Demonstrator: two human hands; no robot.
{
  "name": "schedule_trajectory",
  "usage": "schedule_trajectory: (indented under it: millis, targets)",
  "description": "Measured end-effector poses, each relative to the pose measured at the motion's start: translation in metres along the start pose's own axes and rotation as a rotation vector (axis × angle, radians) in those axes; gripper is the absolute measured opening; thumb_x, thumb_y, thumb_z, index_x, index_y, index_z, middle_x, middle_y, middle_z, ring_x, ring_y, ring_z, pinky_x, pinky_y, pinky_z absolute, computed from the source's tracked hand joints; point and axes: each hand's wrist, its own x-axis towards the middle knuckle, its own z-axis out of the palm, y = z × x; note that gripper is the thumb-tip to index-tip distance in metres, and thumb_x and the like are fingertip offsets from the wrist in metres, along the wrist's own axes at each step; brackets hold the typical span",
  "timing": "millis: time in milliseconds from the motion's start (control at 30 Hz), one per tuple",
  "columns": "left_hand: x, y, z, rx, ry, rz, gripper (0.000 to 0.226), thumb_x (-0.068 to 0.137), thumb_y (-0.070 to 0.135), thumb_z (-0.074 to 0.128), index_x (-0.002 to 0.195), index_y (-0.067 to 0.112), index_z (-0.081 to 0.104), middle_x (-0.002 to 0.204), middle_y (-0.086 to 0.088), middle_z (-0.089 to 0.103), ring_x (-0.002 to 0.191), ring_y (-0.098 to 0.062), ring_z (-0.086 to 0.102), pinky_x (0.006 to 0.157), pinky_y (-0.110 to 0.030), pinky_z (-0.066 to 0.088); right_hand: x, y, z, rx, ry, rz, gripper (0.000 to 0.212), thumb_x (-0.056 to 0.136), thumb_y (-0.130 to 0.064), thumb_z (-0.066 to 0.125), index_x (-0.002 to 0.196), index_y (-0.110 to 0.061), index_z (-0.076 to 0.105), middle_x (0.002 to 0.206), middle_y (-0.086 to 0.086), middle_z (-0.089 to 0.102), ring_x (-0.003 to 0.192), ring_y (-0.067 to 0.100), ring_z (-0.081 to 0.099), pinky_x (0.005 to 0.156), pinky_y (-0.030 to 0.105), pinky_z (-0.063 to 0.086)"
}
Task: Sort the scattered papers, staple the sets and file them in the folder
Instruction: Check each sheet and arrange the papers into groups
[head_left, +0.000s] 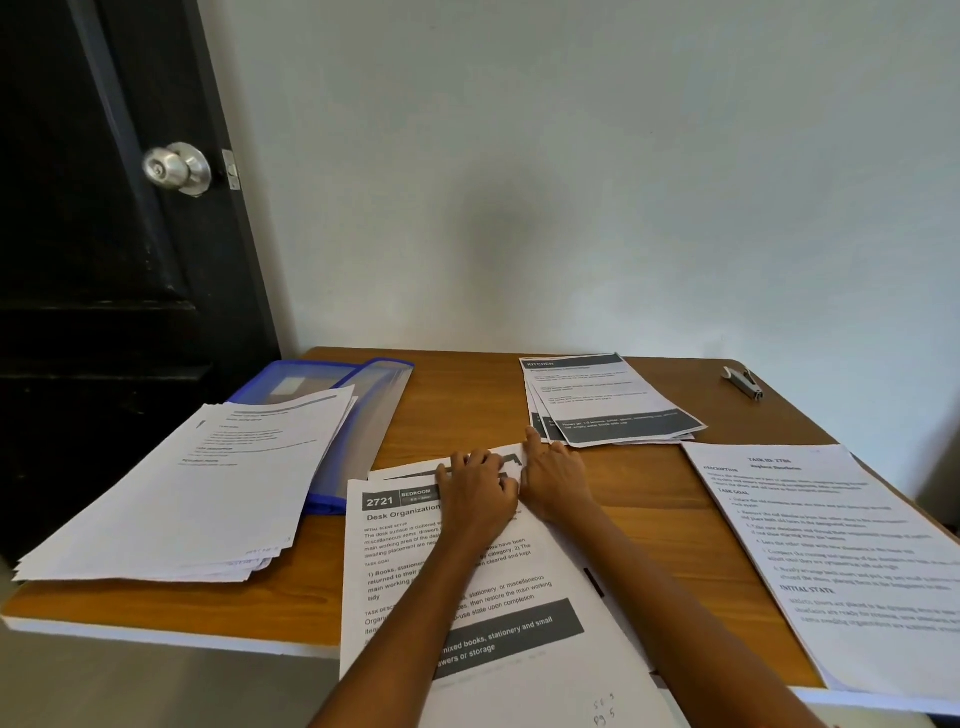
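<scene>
1. We note the left hand lying on the top part of the near paper stack, fingers curled down onto the sheets at their far edge; its grip looks like a press or light pinch on the top pages, though the thumb is hidden under the palm.
2. The right hand lies just beside it, touching the same stack at its far right corner. Its index finger points away from us, the other fingers are bent against the paper. We cannot tell whether this grip pinches a sheet or only rests on it.
3. The stack under both hands shows a header "2721 BEDROOM" and the title "Desk Organization". It hangs over the near edge of the bench. At least one sheet beneath is skewed, its corner showing past the top page.
4. Far of the right hand, near its fingertip, lies a fanned set headed "KITCHEN".
5. On the right, a plain text set lies slanted, reaching past the bench's near right edge.
6. On the left, a thick loose pile partly covers a blue translucent folder.
7. A small metal stapler lies at the far right corner, well apart from all the papers.
8. Behind the bench: a pale wall, and a dark door with a round silver knob.
</scene>
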Motion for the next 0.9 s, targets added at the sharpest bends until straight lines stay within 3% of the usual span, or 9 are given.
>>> schedule_trajectory:
  millis: [133,233,300,433,567,767,900]
  targets:
    - [0.000,-0.001,0.003,-0.003,0.007,0.001,0.036,0.092,0.033,0.039,0.123,0.021,0.054,0.128,0.004,0.052,0.119,-0.018,0.040,0.102,-0.040,0.028,-0.005,0.005,0.001,0.124,0.056,0.025,0.062,0.095,-0.021,0.033,0.149,-0.010,0.005,0.127,0.012,0.054,0.108,0.024,0.052,0.091,0.033,0.041]
    - [0.001,-0.001,0.003,-0.008,0.015,0.000,0.037,0.092,0.032,0.040,0.124,0.021,0.054,0.129,0.003,0.053,0.120,-0.018,0.041,0.103,-0.040,0.029,-0.006,0.007,-0.003,0.260,0.186,0.074,0.073,0.094,-0.012,0.038,0.146,-0.017,-0.013,0.100,0.012,0.063,0.077,0.015,0.052,0.070,0.023,0.044]
    - [0.002,-0.001,0.004,-0.009,0.005,-0.002,0.037,0.092,0.033,0.039,0.125,0.022,0.054,0.130,0.004,0.052,0.121,-0.017,0.040,0.104,-0.041,0.028,-0.009,0.005,-0.005,0.328,0.252,0.018,0.073,0.094,-0.012,0.040,0.143,-0.023,-0.013,0.095,0.011,0.067,0.068,0.016,0.057,0.061,0.024,0.047]
    - [0.002,-0.002,0.005,-0.002,0.006,0.004,0.037,0.093,0.033,0.039,0.124,0.022,0.053,0.129,0.004,0.051,0.121,-0.017,0.039,0.104,-0.041,0.028,-0.008,0.003,-0.002,0.137,0.125,-0.046,0.065,0.095,-0.024,0.038,0.150,-0.018,0.004,0.119,0.004,0.063,0.071,0.016,0.062,0.061,0.027,0.048]
    - [0.002,-0.001,0.004,-0.013,-0.001,0.004,0.036,0.093,0.033,0.039,0.124,0.021,0.053,0.130,0.003,0.051,0.122,-0.018,0.039,0.104,-0.042,0.027,-0.003,-0.001,-0.008,0.042,0.088,-0.063,0.067,0.096,-0.029,0.034,0.149,-0.014,-0.004,0.101,0.005,0.066,0.070,0.015,0.057,0.061,0.024,0.041]
    - [0.003,-0.001,0.003,-0.003,-0.004,-0.010,0.035,0.093,0.031,0.039,0.122,0.020,0.054,0.127,0.002,0.052,0.122,-0.019,0.039,0.105,-0.043,0.027,0.003,0.009,-0.013,0.062,-0.009,-0.166,0.065,0.097,-0.027,0.030,0.150,-0.017,-0.007,0.117,0.018,0.061,0.094,0.029,0.063,0.082,0.037,0.048]
    - [0.002,-0.001,0.003,-0.013,0.005,-0.012,0.034,0.093,0.031,0.039,0.121,0.020,0.055,0.126,0.003,0.053,0.121,-0.019,0.040,0.104,-0.043,0.028,0.007,0.010,-0.016,0.039,-0.051,-0.197,0.065,0.098,-0.028,0.028,0.149,-0.018,-0.010,0.116,0.021,0.061,0.094,0.031,0.063,0.084,0.038,0.047]
